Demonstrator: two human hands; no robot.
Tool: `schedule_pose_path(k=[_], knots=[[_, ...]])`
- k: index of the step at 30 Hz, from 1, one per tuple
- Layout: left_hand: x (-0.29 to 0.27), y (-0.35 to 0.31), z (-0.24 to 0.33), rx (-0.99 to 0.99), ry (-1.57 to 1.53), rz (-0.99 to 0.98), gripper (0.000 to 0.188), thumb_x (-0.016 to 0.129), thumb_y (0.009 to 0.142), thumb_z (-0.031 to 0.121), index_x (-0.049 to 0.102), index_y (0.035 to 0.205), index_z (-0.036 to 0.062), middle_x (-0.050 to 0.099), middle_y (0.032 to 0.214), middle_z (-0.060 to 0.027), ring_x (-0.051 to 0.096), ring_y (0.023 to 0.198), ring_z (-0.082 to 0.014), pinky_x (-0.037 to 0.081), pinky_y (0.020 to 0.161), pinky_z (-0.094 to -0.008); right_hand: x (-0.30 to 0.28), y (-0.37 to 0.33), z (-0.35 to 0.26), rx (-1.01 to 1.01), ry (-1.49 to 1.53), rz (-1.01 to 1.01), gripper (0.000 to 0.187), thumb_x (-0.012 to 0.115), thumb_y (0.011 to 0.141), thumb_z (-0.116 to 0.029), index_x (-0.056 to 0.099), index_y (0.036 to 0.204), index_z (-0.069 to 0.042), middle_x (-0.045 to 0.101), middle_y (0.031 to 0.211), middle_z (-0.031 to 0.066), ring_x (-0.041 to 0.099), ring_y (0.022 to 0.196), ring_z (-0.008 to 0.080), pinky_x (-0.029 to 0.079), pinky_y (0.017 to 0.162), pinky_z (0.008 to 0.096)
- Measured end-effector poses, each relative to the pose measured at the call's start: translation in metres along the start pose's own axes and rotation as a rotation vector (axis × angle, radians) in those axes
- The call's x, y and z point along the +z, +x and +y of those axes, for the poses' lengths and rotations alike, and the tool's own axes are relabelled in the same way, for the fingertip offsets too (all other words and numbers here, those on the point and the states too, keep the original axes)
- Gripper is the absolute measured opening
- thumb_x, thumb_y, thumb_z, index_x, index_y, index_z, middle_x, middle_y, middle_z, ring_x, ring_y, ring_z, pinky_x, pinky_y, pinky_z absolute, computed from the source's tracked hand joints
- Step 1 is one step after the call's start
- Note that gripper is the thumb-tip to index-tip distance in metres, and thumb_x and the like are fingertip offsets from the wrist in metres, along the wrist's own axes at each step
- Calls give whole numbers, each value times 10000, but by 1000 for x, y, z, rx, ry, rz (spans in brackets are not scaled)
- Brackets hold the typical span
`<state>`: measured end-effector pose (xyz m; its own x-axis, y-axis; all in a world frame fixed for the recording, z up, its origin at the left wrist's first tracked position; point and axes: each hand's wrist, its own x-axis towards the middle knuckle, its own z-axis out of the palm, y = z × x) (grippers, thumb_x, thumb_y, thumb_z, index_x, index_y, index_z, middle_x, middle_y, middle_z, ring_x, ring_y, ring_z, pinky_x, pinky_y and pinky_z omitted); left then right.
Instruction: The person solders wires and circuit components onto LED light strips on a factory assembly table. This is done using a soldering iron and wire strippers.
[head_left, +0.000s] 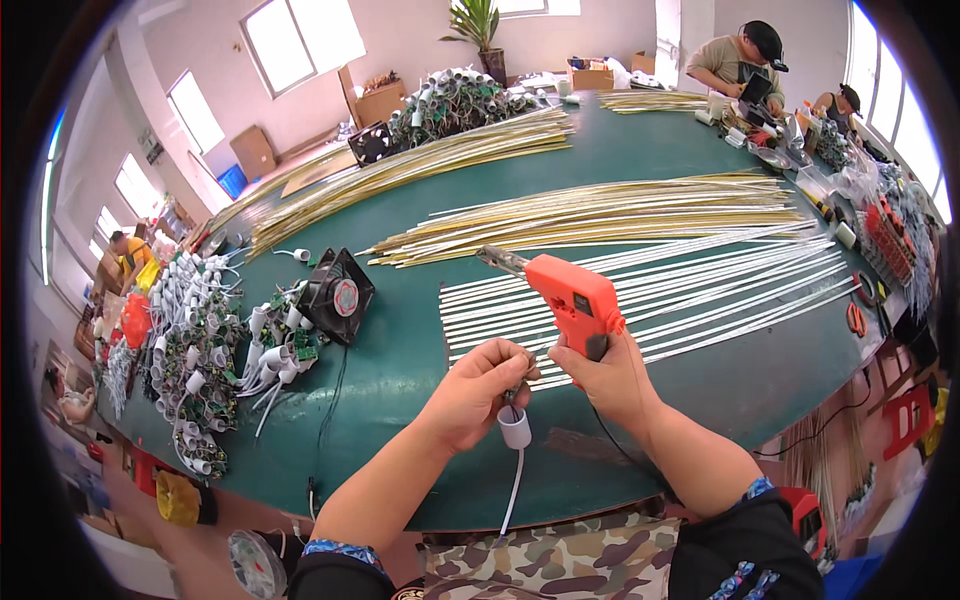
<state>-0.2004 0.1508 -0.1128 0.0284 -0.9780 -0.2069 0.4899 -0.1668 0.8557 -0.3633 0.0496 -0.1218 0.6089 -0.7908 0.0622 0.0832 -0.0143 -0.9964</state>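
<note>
A red gun-shaped soldering iron point(575, 295) is gripped in my right hand point(615, 385), its metal tip slanting up to the left over the strips. My left hand point(472, 400) pinches a small dark wired part, mostly hidden by the fingers. Below those fingers hangs a white plastic cylinder point(514, 428), and a white cable point(513, 490) runs down from it toward my lap. Both hands are close together above the near edge of the green table point(420, 480). Just beyond them lies a row of thin white strips point(640, 305), spaced side by side.
Left of my hands stands a black fan point(338, 297) beside heaped circuit boards with white cylinders point(200, 370). Bundles of yellowish strips point(600, 215) lie farther back. Scissors point(856, 320) rest at the right edge, near a red basket point(888, 240). A co-worker point(740, 70) sits at the far right.
</note>
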Motion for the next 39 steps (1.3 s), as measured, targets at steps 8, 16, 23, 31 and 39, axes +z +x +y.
schedule_pose_path(k=[8, 16, 23, 31, 39], knots=[[13, 8, 8, 9, 80, 113, 118, 556, 942, 172, 546, 876, 75, 624, 868, -46, 587, 694, -116, 460, 624, -240, -2, -4, -7, -24, 28, 24, 243, 697, 817, -125, 564, 996, -31, 583, 795, -6, 523, 661, 54, 437, 541, 211], [20, 14, 12, 173, 592, 219, 201, 580, 926, 196, 504, 825, 39, 597, 758, -44, 579, 594, -94, 457, 498, -255, -1, -8, 2, -334, 66, 19, 466, 728, 829, -202, 518, 1211, -34, 625, 1101, 61, 557, 1003, 132, 463, 874, 309], [35, 0, 21, 228, 1035, 76, 142, 603, 905, 151, 540, 860, 32, 577, 655, -16, 539, 584, -60, 433, 504, -237, 6, -12, -1, -191, -24, 49, 366, 670, 825, -53, 496, 1146, -24, 621, 909, 23, 571, 810, 63, 479, 705, 245], [13, -59, 119, 43, 1308, 156, 140, 626, 853, 144, 606, 842, 6, 574, 669, -54, 532, 625, -114, 450, 588, -287, -3, -8, -9, -155, 187, -10, 153, 638, 843, -57, 584, 984, -29, 601, 827, -8, 540, 738, 54, 440, 612, 221], [-72, -56, 64, -338, 1344, 13, 126, 617, 847, 145, 603, 863, 21, 612, 728, -39, 558, 627, -111, 460, 569, -272, -1, -23, -18, -109, 299, -152, 462, 582, 833, 35, 441, 1273, 9, 562, 1203, 158, 634, 917, 175, 521, 768, 306]])
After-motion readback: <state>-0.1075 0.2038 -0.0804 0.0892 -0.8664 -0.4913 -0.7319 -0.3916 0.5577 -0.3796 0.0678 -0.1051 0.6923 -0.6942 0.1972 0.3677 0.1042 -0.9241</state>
